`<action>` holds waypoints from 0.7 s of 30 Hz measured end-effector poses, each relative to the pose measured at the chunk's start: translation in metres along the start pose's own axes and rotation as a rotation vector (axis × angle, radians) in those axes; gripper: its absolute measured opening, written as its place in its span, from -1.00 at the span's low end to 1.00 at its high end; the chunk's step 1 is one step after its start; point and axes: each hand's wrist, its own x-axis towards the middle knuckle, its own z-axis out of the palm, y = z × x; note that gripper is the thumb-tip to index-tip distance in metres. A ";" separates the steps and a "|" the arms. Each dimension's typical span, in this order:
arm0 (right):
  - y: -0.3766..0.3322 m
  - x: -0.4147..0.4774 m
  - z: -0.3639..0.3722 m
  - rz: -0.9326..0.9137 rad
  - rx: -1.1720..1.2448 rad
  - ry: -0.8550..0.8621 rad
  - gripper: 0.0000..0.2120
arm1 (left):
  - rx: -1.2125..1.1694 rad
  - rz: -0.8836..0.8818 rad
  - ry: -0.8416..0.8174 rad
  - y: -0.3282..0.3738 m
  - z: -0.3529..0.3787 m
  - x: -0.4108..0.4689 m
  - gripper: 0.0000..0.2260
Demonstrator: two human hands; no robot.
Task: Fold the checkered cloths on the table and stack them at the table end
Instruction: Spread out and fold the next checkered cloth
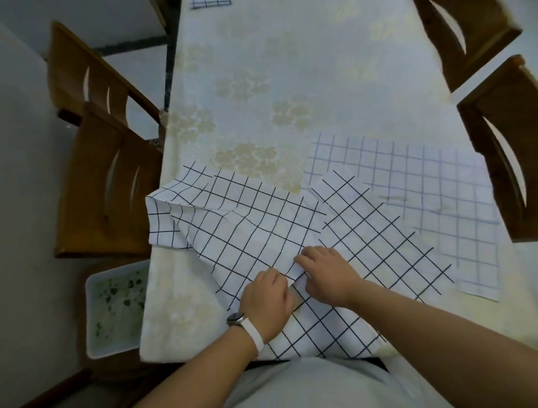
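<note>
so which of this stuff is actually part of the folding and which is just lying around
Job: black-grid cloth, gripped by left hand and right hand; diagonal black-grid cloth; blue-grid cloth; folded cloth at the far end.
Just there: wooden chairs, white tub on the floor, floral tablecloth.

Both bare forearms reached in from the near edge, the left from 7 o'clock and the right from 4 o'clock, meeting low in the middle. The left hand (266, 300) lay knuckles up, its fingers curled under and pinching an edge of the checkered cloth (262, 233). The right hand (329, 273) sat just beside it at 1 o'clock, fingers (308, 254) pointing toward 9 o'clock and bent down, thumb tucked beneath, gripping the same edge.
</note>
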 end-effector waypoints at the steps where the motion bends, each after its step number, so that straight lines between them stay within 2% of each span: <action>1: -0.002 0.001 -0.001 -0.006 -0.014 0.010 -0.51 | -0.017 0.007 0.034 -0.001 -0.006 -0.002 -0.87; 8: -0.019 0.017 -0.025 -0.011 -0.143 0.072 -0.59 | -0.017 0.104 0.141 -0.014 -0.038 -0.028 -0.91; 14: -0.027 0.011 -0.047 0.046 -0.304 0.123 -0.71 | 0.134 0.191 0.053 -0.025 -0.052 -0.034 -0.93; 17: -0.028 -0.007 -0.049 0.106 -0.350 0.150 -0.75 | 0.061 0.143 -0.014 -0.025 -0.048 -0.038 -0.82; 19: -0.028 -0.022 -0.049 0.146 -0.368 0.146 -0.78 | -0.023 0.117 -0.009 -0.020 -0.047 -0.041 -0.64; 21: -0.028 -0.039 -0.048 0.204 -0.387 0.150 -0.80 | -0.084 0.088 -0.065 -0.018 -0.044 -0.044 -0.55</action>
